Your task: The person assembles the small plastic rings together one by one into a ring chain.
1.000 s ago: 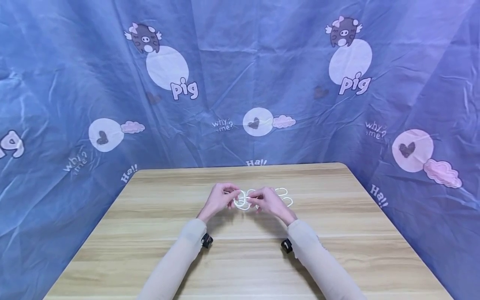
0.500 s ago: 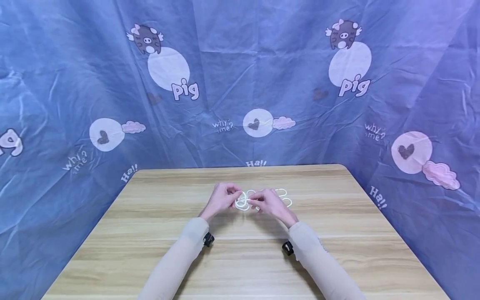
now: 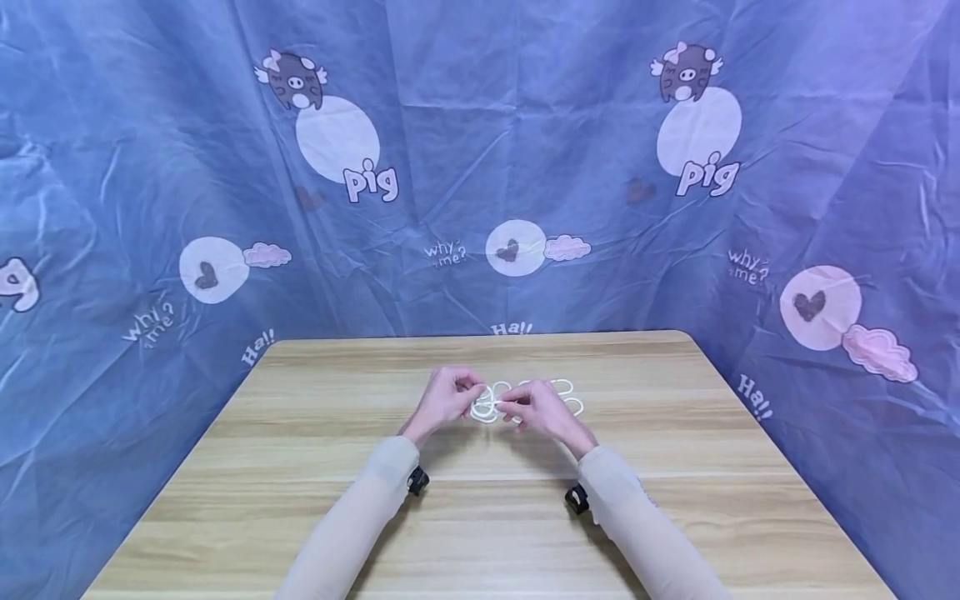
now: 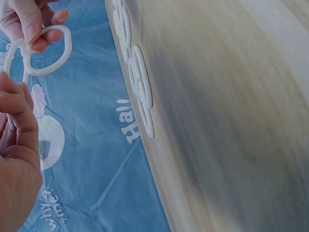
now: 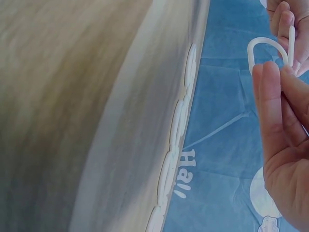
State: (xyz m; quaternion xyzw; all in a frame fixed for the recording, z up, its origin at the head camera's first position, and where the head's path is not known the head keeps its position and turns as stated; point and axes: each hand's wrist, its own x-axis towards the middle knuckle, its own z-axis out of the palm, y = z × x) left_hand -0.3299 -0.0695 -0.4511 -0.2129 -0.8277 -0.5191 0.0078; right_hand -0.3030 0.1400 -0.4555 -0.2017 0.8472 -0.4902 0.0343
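Observation:
Both hands are raised above the table near its middle, close together and facing each other. My left hand pinches one white plastic link, a closed loop of thick rod. Thumb and fingers of my right hand pinch another white link, rounded like a D. The two links meet or cross at the right fingertips; whether they are hooked together cannot be told. In the right wrist view, the right hand's link sticks up above its fingertips, with the left hand behind.
More white links lie flat on the wooden table, behind and right of the hands, partly hidden by them. They form a row in the right wrist view. A blue printed curtain hangs around the table's back and sides.
The left hand has shifted slightly right, nearer the right hand, and its link has turned and lowered a little. Both hands keep their pinch. The links on the table look unmoved.

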